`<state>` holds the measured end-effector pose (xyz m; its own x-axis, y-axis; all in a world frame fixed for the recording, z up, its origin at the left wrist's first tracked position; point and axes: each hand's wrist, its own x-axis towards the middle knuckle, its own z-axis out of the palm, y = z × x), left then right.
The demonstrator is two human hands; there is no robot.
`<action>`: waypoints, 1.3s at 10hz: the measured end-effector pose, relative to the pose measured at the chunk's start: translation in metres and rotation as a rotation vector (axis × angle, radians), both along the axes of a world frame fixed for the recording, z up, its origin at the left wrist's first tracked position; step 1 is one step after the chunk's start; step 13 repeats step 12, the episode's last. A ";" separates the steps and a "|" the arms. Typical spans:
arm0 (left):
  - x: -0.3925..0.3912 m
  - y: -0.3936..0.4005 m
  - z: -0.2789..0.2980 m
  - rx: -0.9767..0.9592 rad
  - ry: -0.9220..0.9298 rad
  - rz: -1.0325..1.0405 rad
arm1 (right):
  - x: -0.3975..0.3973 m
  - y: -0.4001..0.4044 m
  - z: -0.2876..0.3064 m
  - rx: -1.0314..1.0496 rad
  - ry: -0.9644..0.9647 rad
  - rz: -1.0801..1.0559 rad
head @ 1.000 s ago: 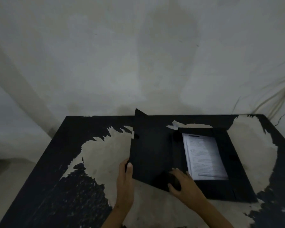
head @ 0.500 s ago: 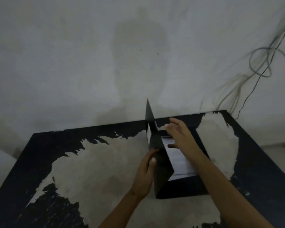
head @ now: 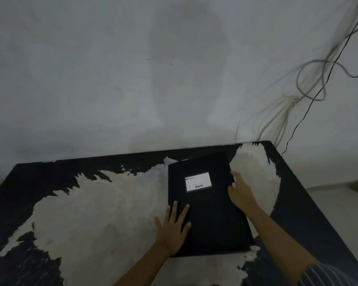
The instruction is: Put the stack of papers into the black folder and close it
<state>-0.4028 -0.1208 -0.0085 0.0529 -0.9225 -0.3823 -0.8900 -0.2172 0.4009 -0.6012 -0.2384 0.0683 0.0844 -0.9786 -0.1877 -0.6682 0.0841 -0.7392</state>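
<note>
While shut, black folder [head: 207, 205] under left hand [head: 173, 230].

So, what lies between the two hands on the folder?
Only bare black folder cover lies between left hand and right hand, in the head view.

white label [head: 198, 182] on black folder [head: 211, 215] cover, small dark print, too blurred to read
</note>
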 end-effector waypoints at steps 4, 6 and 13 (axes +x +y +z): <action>-0.020 0.001 -0.039 -0.078 -0.153 0.129 | -0.001 0.012 -0.079 0.152 0.501 0.235; -0.021 -0.001 -0.040 -0.101 -0.142 0.143 | -0.002 0.008 -0.087 0.116 0.524 0.239; 0.055 -0.044 0.045 -0.321 0.033 0.199 | 0.102 -0.015 0.001 -0.269 0.374 0.343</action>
